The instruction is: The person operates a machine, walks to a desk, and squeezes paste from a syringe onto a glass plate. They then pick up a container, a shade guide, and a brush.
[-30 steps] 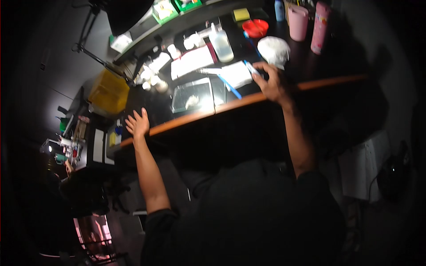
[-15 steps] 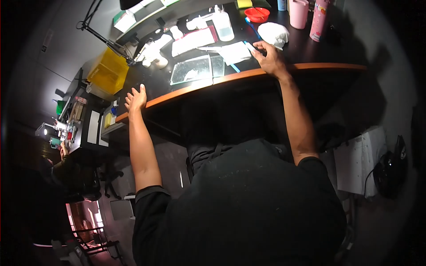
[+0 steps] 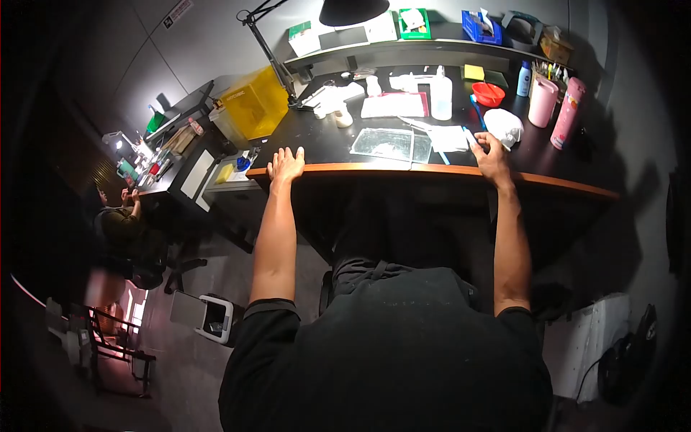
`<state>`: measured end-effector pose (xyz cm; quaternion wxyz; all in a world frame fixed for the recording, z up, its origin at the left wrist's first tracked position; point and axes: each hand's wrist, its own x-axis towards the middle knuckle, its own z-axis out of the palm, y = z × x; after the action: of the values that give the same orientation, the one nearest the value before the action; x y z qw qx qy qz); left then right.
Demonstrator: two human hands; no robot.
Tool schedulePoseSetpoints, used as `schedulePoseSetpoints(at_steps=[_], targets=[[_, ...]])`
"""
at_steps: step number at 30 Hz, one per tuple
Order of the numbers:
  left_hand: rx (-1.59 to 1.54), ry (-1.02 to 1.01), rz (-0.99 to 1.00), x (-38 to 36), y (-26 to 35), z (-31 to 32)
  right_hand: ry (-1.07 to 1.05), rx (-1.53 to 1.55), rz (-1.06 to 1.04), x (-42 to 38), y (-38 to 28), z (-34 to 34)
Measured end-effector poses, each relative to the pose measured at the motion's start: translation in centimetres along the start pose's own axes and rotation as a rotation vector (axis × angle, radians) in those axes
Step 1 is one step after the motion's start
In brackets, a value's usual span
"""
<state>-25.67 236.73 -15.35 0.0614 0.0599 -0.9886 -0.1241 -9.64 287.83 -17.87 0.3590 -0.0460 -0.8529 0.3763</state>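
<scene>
My left hand (image 3: 286,165) rests on the wooden front edge of the black desk (image 3: 317,169), its fingers spread and holding nothing. Farther right, my right hand (image 3: 493,160) is over the desk, thumb and forefinger curled at a slim white and blue tool (image 3: 470,137), which they seem to pinch. That tool lies against a folded white cloth (image 3: 448,138). A crumpled white bundle (image 3: 503,127) is just beyond the right fingers. Between the hands, nearer the right one, lie clear glass plates (image 3: 385,144) with whitish material on them.
Behind are a clear bottle (image 3: 440,97), red bowl (image 3: 488,94), blue brush (image 3: 476,106), pink tumbler (image 3: 543,103) and pink bottle (image 3: 568,114). A lamp (image 3: 353,11) hangs above; a yellow box (image 3: 255,102) stands left. Another person (image 3: 122,222) sits at the far-left bench.
The view has tilted up and turned, showing more of the shelf and lamp. My left hand now lies flatter on the desk edge; my right hand stays by the white and blue tool.
</scene>
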Motion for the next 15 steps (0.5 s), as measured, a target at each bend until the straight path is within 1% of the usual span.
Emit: schedulePoseSetpoints(at_steps=[3, 4, 11, 15], targets=[[0.003, 0.024, 0.023, -0.4, -0.5, 0.1, -0.017, 0.008, 0.027, -0.2, -0.6, -0.5], [0.000, 0.026, 0.026, -0.6, -0.5, 0.2, -0.006, 0.023, 0.067, -0.4, -1.0, -0.6], [-0.001, 0.038, 0.033, -1.1, -1.0, 0.4, -0.024, 0.087, 0.059, 0.0, 0.7, 0.0], [-0.017, 0.162, 0.080, -1.6, -1.5, 1.3, -0.036, 0.162, 0.045, 0.5, 2.4, 0.6]])
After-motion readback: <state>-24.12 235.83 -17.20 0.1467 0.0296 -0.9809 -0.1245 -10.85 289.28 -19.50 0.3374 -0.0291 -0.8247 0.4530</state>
